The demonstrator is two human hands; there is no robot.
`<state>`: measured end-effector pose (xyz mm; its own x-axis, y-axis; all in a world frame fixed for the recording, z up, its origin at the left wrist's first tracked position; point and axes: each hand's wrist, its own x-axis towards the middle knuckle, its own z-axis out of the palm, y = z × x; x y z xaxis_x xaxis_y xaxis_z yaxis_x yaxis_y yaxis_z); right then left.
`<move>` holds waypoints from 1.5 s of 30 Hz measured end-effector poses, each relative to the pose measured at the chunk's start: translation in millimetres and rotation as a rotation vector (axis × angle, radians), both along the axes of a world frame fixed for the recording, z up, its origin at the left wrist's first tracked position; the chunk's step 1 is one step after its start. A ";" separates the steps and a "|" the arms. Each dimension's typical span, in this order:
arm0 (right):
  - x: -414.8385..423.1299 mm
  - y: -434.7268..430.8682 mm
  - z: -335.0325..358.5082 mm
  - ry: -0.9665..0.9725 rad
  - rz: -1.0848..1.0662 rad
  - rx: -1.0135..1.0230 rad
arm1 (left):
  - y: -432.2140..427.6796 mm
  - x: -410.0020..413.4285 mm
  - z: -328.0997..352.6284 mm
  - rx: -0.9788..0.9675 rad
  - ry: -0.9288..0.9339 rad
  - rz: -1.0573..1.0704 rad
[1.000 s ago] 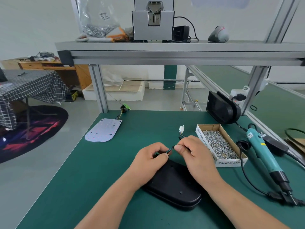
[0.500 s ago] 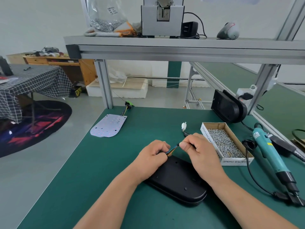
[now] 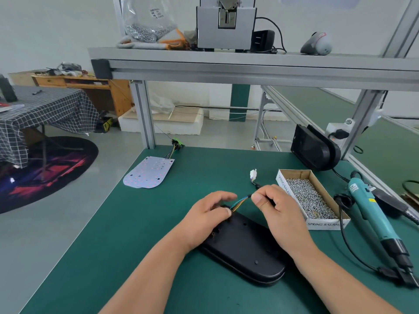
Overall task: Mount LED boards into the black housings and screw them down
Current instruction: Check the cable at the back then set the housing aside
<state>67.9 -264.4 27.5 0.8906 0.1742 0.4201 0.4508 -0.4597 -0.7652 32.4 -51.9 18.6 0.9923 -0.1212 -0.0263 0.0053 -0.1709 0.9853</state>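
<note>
A black housing point(image 3: 247, 250) lies back side up on the green bench in front of me. My left hand point(image 3: 204, 219) rests on its far end, fingers curled where coloured wires point(image 3: 239, 203) come out. My right hand point(image 3: 275, 208) pinches the black-sleeved cable of those wires; the cable ends in a white connector point(image 3: 253, 175) beyond my knuckles. White LED boards point(image 3: 148, 173) with their own wire bundle lie at the bench's far left. A second black housing point(image 3: 315, 149) leans against the frame at the far right.
An open cardboard box of screws point(image 3: 309, 197) sits right of my hands. A teal electric screwdriver point(image 3: 374, 214) with its cord lies at the right edge. An aluminium frame post point(image 3: 145, 114) and shelf stand at the back, with a grey screw feeder point(image 3: 225, 26) on top.
My right hand has drawn the cable out to the right, so more of the coloured wires shows between my hands. The left hand stays on the housing's end.
</note>
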 end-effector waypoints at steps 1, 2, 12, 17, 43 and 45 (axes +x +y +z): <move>1.4 -1.7 -1.6 0.002 -0.010 0.010 | 1.5 0.4 1.3 -0.018 -0.006 0.023; 3.3 -3.6 -2.7 -0.001 -0.022 0.027 | 2.7 0.7 2.6 -0.045 -0.007 0.051; 21.1 -22.8 -0.2 0.080 -0.104 0.172 | 3.8 13.4 -0.7 -0.537 0.196 0.133; 27.1 -30.1 4.9 0.071 -0.091 -0.004 | 3.8 14.8 -2.4 -0.455 0.199 0.149; 0.4 4.8 20.2 -0.236 -0.030 -0.619 | 17.2 15.4 9.1 -0.571 0.135 0.182; 4.2 5.0 16.4 -0.126 -0.010 -0.454 | 13.3 14.4 9.1 -0.615 0.127 0.178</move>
<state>72.0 -259.4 43.9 0.8401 0.3567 0.4086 0.5211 -0.7398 -0.4255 46.8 -38.6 27.7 0.9923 0.0144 -0.1234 0.1046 0.4386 0.8926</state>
